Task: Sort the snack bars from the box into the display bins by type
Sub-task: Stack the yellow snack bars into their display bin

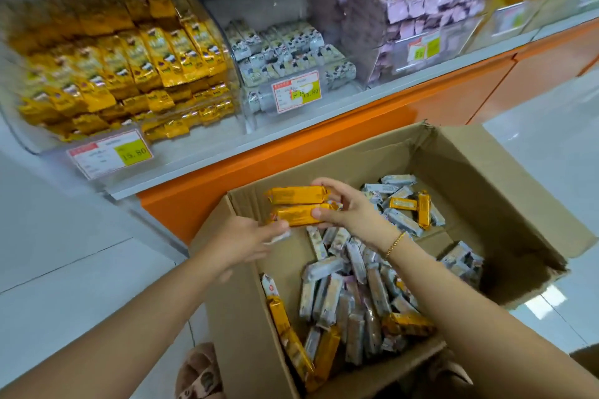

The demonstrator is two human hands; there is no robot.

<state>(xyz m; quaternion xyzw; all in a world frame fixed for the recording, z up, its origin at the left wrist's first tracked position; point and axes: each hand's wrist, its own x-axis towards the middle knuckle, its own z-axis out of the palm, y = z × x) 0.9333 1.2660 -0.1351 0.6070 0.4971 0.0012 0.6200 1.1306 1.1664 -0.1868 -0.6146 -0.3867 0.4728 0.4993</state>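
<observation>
My right hand (343, 207) grips two yellow snack bars (296, 206), stacked one over the other, above the far left corner of the cardboard box (479, 172). My left hand (249, 236) reaches toward them with fingers apart, its fingertips touching the lower bar's left end. Inside the box lie several white bars (327, 295) mixed with a few yellow ones (406, 324). On the shelf, a clear bin of yellow bars (123, 68) stands at the left, a bin of white bars (285, 52) in the middle and a bin of pink bars (421, 3) at the right.
The bins stand on a white shelf with an orange front (356, 133). Price tags (110, 152) (296, 91) hang on the bin fronts. The box sits on a pale tiled floor (64, 236). A brown slipper (199, 372) shows at the bottom left of the box.
</observation>
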